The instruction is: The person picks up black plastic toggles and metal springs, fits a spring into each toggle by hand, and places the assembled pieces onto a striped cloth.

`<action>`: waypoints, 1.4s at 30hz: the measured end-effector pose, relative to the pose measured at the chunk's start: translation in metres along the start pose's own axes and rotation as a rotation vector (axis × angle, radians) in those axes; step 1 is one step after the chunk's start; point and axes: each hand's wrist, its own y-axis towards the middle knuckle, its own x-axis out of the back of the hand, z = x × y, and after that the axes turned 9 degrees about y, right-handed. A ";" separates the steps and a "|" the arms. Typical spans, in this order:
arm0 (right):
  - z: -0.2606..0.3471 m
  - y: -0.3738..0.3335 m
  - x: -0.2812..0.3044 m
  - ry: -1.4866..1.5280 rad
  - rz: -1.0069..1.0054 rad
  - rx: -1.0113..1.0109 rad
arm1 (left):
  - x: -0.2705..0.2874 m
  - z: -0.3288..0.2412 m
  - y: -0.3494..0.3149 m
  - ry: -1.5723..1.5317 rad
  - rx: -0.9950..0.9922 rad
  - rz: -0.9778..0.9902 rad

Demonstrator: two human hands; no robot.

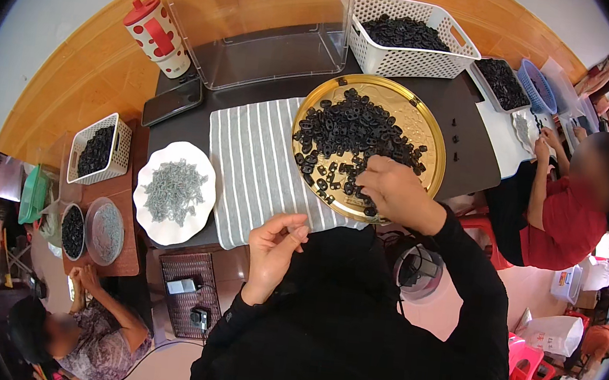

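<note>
A round gold tray holds a heap of small black plastic parts, with looser ones spread toward its near edge. My right hand reaches over the tray's near right side, fingers bent together and tips down among the parts; what they pinch is hidden. Just in front of a grey and white striped cloth, my left hand is raised with thumb and fingers drawn together. Anything between those fingertips is too small to make out. Left of the cloth, a white scalloped plate carries a pile of small grey metal-looking pieces.
Behind the tray stand a white basket of black parts and a clear plastic box. A phone and a red-lidded tumbler are at the far left. Co-workers sit at both sides. Several small black pieces lie right of the tray.
</note>
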 end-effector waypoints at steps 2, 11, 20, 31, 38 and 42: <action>0.003 -0.003 -0.006 -0.103 -0.022 0.016 | -0.001 -0.001 0.001 -0.001 0.002 0.002; -0.003 -0.008 -0.017 -0.147 0.011 -0.033 | -0.003 0.001 0.001 0.017 -0.024 0.013; 0.003 -0.006 -0.015 -0.141 0.044 -0.080 | -0.009 0.003 0.001 0.041 -0.017 0.054; 0.004 -0.006 -0.013 -0.030 0.042 -0.054 | -0.014 0.005 -0.001 0.074 -0.027 0.059; 0.002 -0.012 -0.016 0.174 -0.086 -0.023 | -0.015 0.005 -0.001 0.059 -0.015 0.058; 0.027 -0.012 -0.017 0.638 -0.181 -0.207 | -0.021 -0.001 0.003 -0.020 -0.050 0.052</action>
